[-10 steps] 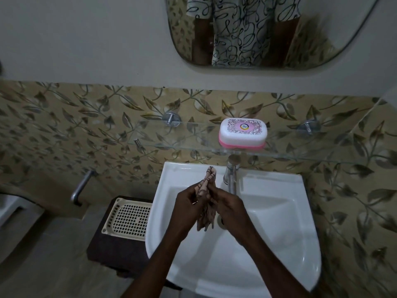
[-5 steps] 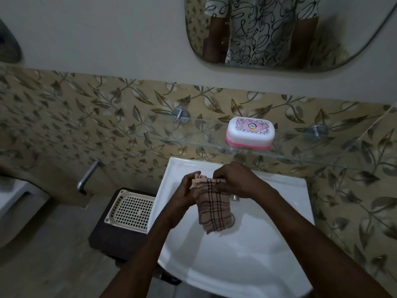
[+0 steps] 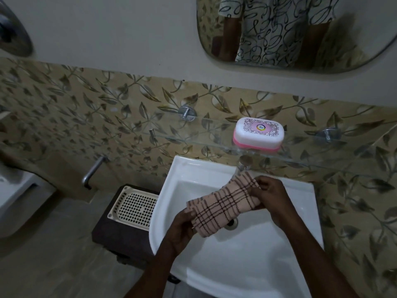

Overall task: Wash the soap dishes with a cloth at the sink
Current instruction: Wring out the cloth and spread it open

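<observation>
A pink checked cloth (image 3: 223,205) is stretched between both hands over the white sink (image 3: 253,263). My left hand (image 3: 182,226) grips its lower left end. My right hand (image 3: 268,194) pinches its upper right end near the tap (image 3: 245,162). A closed white and pink soap dish (image 3: 258,134) sits on the glass shelf (image 3: 193,140) above the sink. A cream perforated soap tray (image 3: 135,206) lies on a dark stool (image 3: 120,239) left of the sink.
A mirror (image 3: 300,33) hangs above the shelf. A metal wall tap (image 3: 92,171) sticks out left of the stool. A white fixture (image 3: 17,194) is at the far left. The sink drain (image 3: 232,223) shows just below the cloth.
The cloth went from a twisted vertical bundle to an opened strip pulled out sideways. My left hand moved down and left, my right hand to the right; the view shifted left.
</observation>
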`<state>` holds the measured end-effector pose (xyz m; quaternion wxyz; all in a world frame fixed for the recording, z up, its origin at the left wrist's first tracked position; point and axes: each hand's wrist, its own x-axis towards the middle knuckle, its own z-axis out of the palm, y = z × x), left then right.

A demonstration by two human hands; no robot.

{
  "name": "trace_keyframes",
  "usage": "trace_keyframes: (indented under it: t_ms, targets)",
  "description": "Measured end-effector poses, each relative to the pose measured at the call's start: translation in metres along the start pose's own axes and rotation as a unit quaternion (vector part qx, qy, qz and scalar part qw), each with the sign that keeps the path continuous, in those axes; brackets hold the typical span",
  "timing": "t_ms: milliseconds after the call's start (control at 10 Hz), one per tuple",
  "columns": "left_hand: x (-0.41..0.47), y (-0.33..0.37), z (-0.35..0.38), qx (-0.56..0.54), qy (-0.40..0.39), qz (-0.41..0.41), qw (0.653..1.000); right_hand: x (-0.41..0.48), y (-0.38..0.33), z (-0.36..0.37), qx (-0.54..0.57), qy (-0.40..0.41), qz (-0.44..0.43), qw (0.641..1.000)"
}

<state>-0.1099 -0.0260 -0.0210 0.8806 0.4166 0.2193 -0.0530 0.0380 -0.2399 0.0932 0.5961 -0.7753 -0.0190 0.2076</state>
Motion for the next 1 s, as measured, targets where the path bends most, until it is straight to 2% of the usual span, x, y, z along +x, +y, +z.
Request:
trace_keyframes:
  t_ms: [100, 200, 300, 400, 500, 600, 700, 800, 900, 1000]
  targets:
    - [-0.001, 0.002, 0.002, 0.040, 0.048, 0.002, 0.998, -0.006, 0.015, 0.004, 0.050, 0.033, 0.058, 0.997]
    - [0.004, 0.020, 0.007, 0.090, 0.116, 0.018, 0.989, -0.011, 0.023, 0.013, 0.079, 0.046, 0.080, 0.993]
    - [0.001, 0.053, 0.006, 0.162, 0.148, 0.062, 0.974, -0.016, 0.023, 0.035, 0.127, 0.065, 0.093, 0.985]
    - [-0.012, 0.099, -0.023, 0.178, 0.184, 0.109, 0.960, -0.018, 0.015, 0.079, 0.161, 0.063, 0.070, 0.982]
    - [-0.027, 0.149, -0.072, 0.194, 0.218, 0.116, 0.949, -0.018, 0.008, 0.152, 0.146, 0.047, 0.031, 0.988]
    - [-0.030, 0.183, -0.139, 0.238, 0.263, 0.106, 0.929, -0.015, 0.013, 0.239, 0.043, 0.038, 0.003, 0.998]
    - [-0.018, 0.196, -0.214, 0.282, 0.296, 0.080, 0.909, -0.009, 0.036, 0.329, -0.095, 0.045, 0.020, 0.994]
    - [0.004, 0.188, -0.273, 0.351, 0.312, 0.047, 0.882, 0.002, 0.064, 0.399, -0.127, 0.052, 0.082, 0.987]
    - [0.030, 0.170, -0.310, 0.377, 0.326, 0.023, 0.867, 0.029, 0.094, 0.430, -0.120, 0.069, 0.167, 0.976]
    - [0.060, 0.147, -0.345, 0.415, 0.325, 0.019, 0.850, 0.059, 0.123, 0.444, -0.088, 0.055, 0.210, 0.972]
